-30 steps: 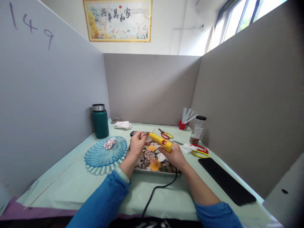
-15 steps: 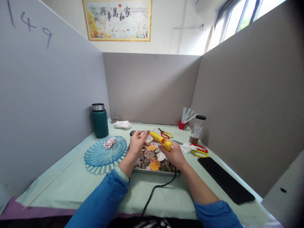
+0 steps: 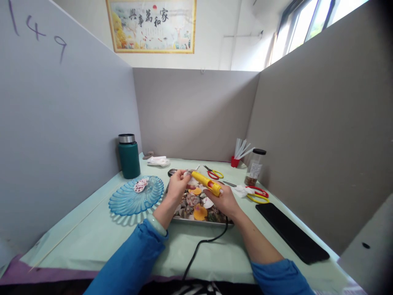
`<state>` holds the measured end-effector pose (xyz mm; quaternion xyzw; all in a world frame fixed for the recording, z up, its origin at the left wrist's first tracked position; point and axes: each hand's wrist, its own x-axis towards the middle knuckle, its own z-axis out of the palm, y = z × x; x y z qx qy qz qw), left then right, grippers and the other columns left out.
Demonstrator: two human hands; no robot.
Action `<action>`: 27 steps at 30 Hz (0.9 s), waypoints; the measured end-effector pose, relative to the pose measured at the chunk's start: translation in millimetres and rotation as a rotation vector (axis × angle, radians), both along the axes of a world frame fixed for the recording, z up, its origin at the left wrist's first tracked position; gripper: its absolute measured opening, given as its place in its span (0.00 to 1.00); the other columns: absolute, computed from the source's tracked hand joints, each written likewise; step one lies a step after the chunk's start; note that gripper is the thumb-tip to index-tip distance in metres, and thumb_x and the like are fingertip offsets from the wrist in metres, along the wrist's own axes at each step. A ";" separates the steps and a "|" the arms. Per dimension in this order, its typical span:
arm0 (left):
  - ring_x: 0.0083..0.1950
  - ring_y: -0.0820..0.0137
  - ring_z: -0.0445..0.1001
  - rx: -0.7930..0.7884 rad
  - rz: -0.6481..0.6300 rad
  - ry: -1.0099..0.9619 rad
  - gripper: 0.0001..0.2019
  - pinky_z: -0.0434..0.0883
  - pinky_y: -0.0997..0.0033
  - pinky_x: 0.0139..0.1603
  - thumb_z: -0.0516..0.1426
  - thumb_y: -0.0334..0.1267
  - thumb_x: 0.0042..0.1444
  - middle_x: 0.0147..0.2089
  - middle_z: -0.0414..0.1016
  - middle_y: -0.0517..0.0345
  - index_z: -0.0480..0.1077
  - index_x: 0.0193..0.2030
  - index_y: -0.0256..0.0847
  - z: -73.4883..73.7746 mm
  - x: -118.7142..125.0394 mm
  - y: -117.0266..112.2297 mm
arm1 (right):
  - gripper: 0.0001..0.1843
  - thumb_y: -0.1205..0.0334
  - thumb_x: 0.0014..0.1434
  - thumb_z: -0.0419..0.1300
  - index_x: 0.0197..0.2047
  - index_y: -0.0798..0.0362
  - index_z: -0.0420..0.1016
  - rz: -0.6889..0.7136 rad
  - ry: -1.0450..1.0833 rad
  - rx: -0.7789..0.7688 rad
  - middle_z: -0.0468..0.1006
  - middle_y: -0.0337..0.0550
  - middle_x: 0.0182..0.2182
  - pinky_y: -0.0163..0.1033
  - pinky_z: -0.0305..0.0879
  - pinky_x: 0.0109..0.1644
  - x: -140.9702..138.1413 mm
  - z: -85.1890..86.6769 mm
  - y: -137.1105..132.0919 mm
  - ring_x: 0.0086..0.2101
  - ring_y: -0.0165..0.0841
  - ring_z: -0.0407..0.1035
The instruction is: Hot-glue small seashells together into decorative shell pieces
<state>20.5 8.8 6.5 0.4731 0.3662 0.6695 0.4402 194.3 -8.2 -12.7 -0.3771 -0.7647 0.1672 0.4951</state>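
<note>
Looks like a craft booth in a workshop, hemmed in by grey partitions (image 3: 196,114) (with a handwritten number (image 3: 36,29), "149", on the left one). Shows its trade in a corded glue gun (image 3: 200,178), a tray (image 3: 199,223) of shells (image 3: 200,212), scissors (image 3: 209,169), and pale sticks (image 3: 241,148) in a red cup (image 3: 235,162), gathered at a covered counter (image 3: 221,254). Opens, above the partitions, onto a window (image 3: 317,24) and a white wall (image 3: 225,20) with a framed picture (image 3: 153,28).

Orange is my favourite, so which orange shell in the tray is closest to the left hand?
The far orange shell, just by the fingers of the left hand. The near orange shell lies closer to the front rim of the tray.
</note>
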 end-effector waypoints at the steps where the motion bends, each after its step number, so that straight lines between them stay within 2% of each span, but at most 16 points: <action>1: 0.25 0.74 0.71 0.001 0.003 0.000 0.13 0.75 0.74 0.21 0.64 0.37 0.44 0.28 0.71 0.60 0.67 0.33 0.35 0.1 -0.1 0.0 | 0.14 0.55 0.56 0.58 0.40 0.55 0.74 -0.002 0.000 0.000 0.77 0.41 0.31 0.35 0.64 0.34 -0.1 -0.1 0.0 0.29 0.33 0.68; 14: 0.27 0.74 0.71 0.016 0.010 -0.007 0.11 0.75 0.74 0.22 0.63 0.36 0.43 0.28 0.70 0.60 0.67 0.32 0.34 0.2 -0.8 -0.8 | 0.14 0.55 0.54 0.59 0.39 0.57 0.75 -0.002 0.018 -0.075 0.77 0.42 0.30 0.35 0.65 0.32 1.5 -2.7 4.3 0.28 0.33 0.69; 20: 0.23 0.76 0.70 0.010 -0.011 0.013 0.15 0.74 0.76 0.20 0.65 0.41 0.42 0.26 0.69 0.62 0.67 0.32 0.34 0.9 0.4 -1.2 | 0.12 0.55 0.55 0.58 0.36 0.56 0.74 -0.062 0.014 0.009 0.76 0.41 0.27 0.34 0.63 0.30 0.7 -3.5 4.4 0.26 0.31 0.67; 27: 0.25 0.74 0.72 -0.008 -0.006 -0.011 0.17 0.74 0.75 0.21 0.65 0.41 0.43 0.27 0.72 0.60 0.67 0.35 0.33 1.1 0.8 -1.4 | 0.11 0.56 0.56 0.58 0.36 0.55 0.73 -0.105 -0.004 0.049 0.76 0.40 0.28 0.34 0.62 0.31 1.5 -2.6 4.0 0.27 0.31 0.67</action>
